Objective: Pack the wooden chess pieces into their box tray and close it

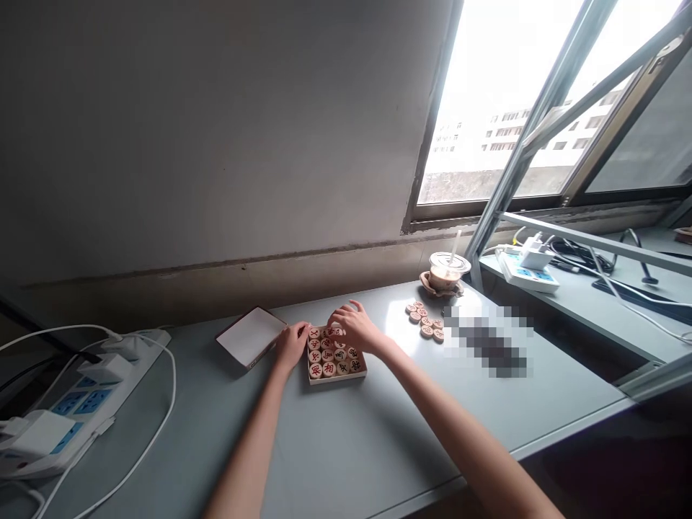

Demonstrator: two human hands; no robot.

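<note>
A shallow open box (338, 379) holds several round wooden Chinese chess pieces (327, 355) with red or black characters, standing in rows. My left hand (292, 344) is at the box's left back corner, its fingers closed against the rim. Over the back rows is my right hand (354, 328), fingers bent down and thumb and forefinger pinched at a piece there; the hand hides part of that corner. The box's lid (253, 336) lies inside up, left of my left hand. More loose pieces (427, 331) lie face up to the right.
A lidded drink cup (447, 272) with a straw sits in a cardboard holder at the back right. Near it is a pixelated patch (489, 342). Power strips (81, 404) with white cables flank the grey table (335, 461). A metal frame (519, 151) rises on the right.
</note>
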